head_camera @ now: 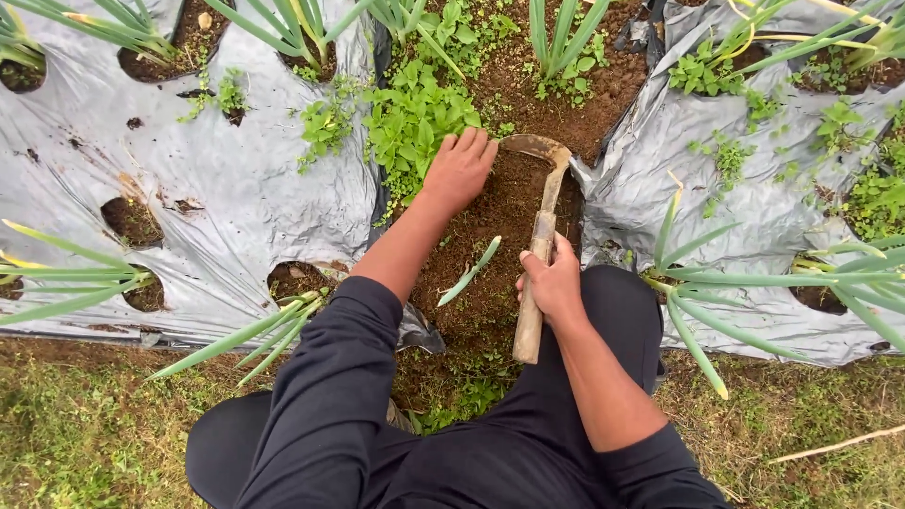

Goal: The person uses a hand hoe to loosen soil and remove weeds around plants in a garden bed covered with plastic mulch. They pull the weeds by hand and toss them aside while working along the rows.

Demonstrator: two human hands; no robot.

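Note:
My right hand (pixel 553 284) grips the wooden handle of a small hand hoe (pixel 534 273). Its curved metal blade (pixel 535 147) rests on the bare brown soil (pixel 490 245) of the furrow between two beds. My left hand (pixel 459 170) reaches forward, fingers together, pressed on the soil at the edge of a clump of leafy green weeds (pixel 415 118). A loose green leaf (pixel 469 271) lies on the soil between my arms. Both my sleeves are dark and pushed up.
Silver plastic mulch (pixel 236 188) covers the beds left and right (pixel 735 217), with round holes holding green onion plants (pixel 726 283). Small weeds grow from holes and the furrow. Grass (pixel 85 424) lies along the near edge. My dark-trousered knees are at the bottom.

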